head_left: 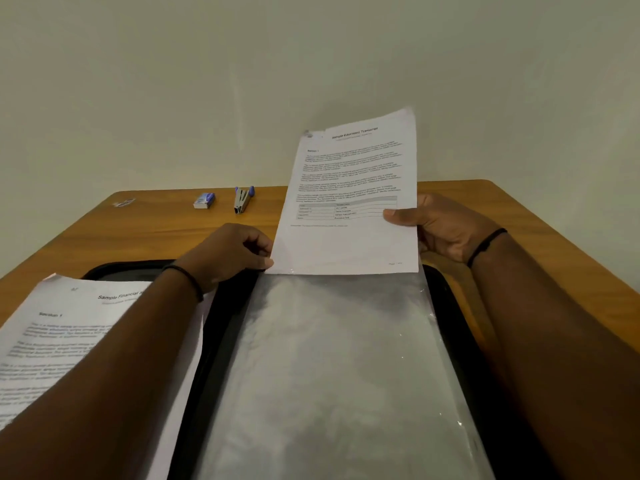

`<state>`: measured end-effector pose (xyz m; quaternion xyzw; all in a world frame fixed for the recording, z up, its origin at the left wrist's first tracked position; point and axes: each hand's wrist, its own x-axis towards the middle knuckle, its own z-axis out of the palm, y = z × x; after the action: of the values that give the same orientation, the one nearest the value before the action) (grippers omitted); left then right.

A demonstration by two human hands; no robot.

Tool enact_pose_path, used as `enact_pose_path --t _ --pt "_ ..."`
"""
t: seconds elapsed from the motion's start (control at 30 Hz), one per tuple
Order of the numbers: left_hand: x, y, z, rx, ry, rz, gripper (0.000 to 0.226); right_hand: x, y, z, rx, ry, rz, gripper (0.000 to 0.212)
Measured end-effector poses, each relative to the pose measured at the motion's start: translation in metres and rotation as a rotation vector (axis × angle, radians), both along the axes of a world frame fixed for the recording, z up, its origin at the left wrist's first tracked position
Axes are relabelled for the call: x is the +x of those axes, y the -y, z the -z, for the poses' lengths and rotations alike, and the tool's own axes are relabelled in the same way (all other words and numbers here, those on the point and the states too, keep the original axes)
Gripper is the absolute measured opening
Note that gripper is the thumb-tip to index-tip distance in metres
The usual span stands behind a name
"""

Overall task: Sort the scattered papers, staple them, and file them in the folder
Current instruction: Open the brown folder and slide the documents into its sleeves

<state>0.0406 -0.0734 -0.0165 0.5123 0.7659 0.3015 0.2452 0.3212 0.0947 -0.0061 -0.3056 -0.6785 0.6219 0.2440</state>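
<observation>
The filing stage was under way. The right hand point(446, 226) pinched the transcript point(349, 199) by its right edge, thumb on the front, holding it upright with its bottom edge at the mouth of the clear sleeve point(339, 368) in the open folder point(450, 299). The left hand point(228, 254), fingers curled, pinched what looked like the sleeve's top lip at the sheet's 7 o'clock corner, though the view was too soft to be sure. A mark at the transcript's top-left corner suggested a staple. The financial set point(62, 341) lay at 9 o'clock on the folder, unfiled. The stapler point(242, 199) and staple box point(204, 200) sat at 11 o'clock on the table point(519, 216).
</observation>
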Motion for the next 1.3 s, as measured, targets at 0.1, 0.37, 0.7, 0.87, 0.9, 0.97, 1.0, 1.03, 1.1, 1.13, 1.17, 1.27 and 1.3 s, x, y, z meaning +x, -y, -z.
enact_pose_path --t 0.1,0.37,0.7,0.87,0.9,0.97,1.0,1.03,1.1,1.13,1.17,1.27,1.3 --pt "-0.004 0.005 -0.003 -0.006 0.046 0.020 0.017 0.001 0.002 -0.003 0.024 -0.010 -0.006 0.049" --pt "-0.001 0.004 -0.004 0.044 -0.051 0.042 0.015 0.002 0.003 -0.010 0.091 -0.016 -0.016 0.046" --pt "-0.003 0.004 -0.001 0.032 -0.011 -0.008 0.022 0.002 -0.004 0.002 0.015 0.049 -0.089 0.056" --pt "0.012 -0.004 0.003 0.205 -0.345 -0.009 0.048 0.000 -0.010 0.014 -0.071 0.085 -0.157 0.057" --pt "0.016 -0.004 0.001 0.260 -0.400 0.013 0.052 0.001 -0.012 0.017 -0.083 0.088 -0.169 0.061" --pt "0.025 -0.006 -0.002 0.310 -0.457 0.078 0.054 0.002 -0.014 0.021 -0.103 0.079 -0.179 0.065" --pt "0.030 -0.007 -0.003 0.295 -0.430 0.131 0.050 0.002 -0.015 0.023 -0.109 0.074 -0.180 0.065" --pt "0.038 -0.007 -0.004 0.249 -0.369 0.187 0.042 0.002 -0.015 0.025 -0.112 0.072 -0.180 0.064" --pt "0.052 -0.008 -0.002 0.157 -0.236 0.286 0.026 0.002 -0.016 0.028 -0.101 0.075 -0.176 0.057" --pt "0.058 -0.009 0.000 0.143 -0.189 0.326 0.020 0.002 -0.015 0.029 -0.088 0.080 -0.172 0.052" --pt "0.062 -0.009 0.003 0.144 -0.154 0.354 0.014 0.001 -0.013 0.029 -0.068 0.088 -0.174 0.048" --pt "0.071 -0.012 0.009 0.163 -0.107 0.348 0.011 -0.004 -0.008 0.025 -0.028 0.101 -0.185 0.039" --pt "0.074 -0.013 0.010 0.174 -0.107 0.321 0.013 -0.004 -0.008 0.024 -0.027 0.108 -0.190 0.039"
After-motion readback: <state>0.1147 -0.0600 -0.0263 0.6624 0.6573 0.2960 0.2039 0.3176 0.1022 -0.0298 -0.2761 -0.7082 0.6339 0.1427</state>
